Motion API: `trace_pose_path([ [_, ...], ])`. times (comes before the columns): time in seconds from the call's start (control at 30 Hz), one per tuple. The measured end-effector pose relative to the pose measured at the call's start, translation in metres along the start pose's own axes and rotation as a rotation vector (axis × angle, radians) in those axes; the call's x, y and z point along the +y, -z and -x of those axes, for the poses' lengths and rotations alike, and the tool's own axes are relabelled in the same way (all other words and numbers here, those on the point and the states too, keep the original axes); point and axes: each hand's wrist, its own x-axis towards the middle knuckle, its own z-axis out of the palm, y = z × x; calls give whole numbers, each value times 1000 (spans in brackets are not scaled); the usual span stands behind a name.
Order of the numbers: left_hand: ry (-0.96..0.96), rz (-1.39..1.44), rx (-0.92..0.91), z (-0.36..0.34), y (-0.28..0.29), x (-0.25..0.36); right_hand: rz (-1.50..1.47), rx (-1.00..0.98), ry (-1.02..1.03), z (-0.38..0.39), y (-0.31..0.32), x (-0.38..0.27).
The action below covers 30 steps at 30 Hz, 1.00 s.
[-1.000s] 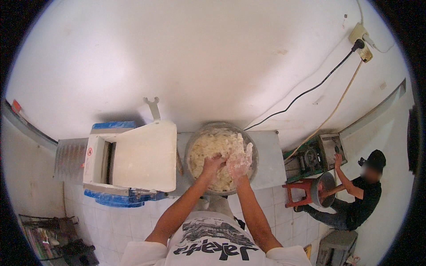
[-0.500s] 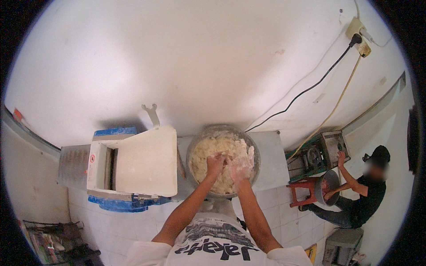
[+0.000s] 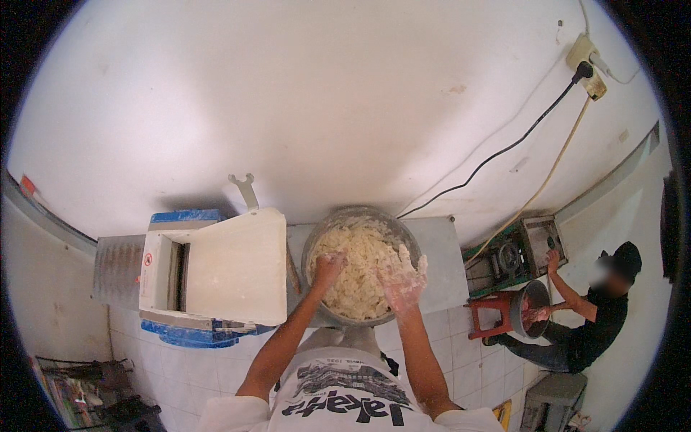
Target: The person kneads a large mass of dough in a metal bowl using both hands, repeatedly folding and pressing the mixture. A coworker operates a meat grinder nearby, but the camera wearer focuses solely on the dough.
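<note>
A round metal bowl (image 3: 317,229) holds a mass of pale, crumbly dough (image 3: 360,241). My left hand (image 3: 330,268) is over the bowl's left part, its fingers curled in; what they hold, if anything, is hidden. On the right side, my right hand (image 3: 403,282) lies over the dough and the rim with its fingers spread and coated in white flour or dough. The two hands are apart, with dough showing between them.
A dough machine (image 3: 234,266) with a cream tray and blue base stands left of the bowl on the grey table (image 3: 439,252). Cables run up to a power strip (image 3: 586,65) on the wall. A co-worker (image 3: 604,309) sits at right beside a basin (image 3: 534,309) near a red stool (image 3: 491,315).
My hands were close together over the bowl's middle and have moved apart, left hand to the left, right hand to the right. The co-worker's hand in the basin has shifted.
</note>
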Motion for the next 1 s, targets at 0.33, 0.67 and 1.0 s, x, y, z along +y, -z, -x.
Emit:
trace_pose_path([
  [0.33,-171,-14,-232,19,3,57,40,160,-23,17,-7,-11],
  [0.67,-35,179,-299,11,6,34,45,179,-37,19,-8,-10],
  [1.0,-220,-294,-231,12,17,55,24,68,-53,18,2,-6],
])
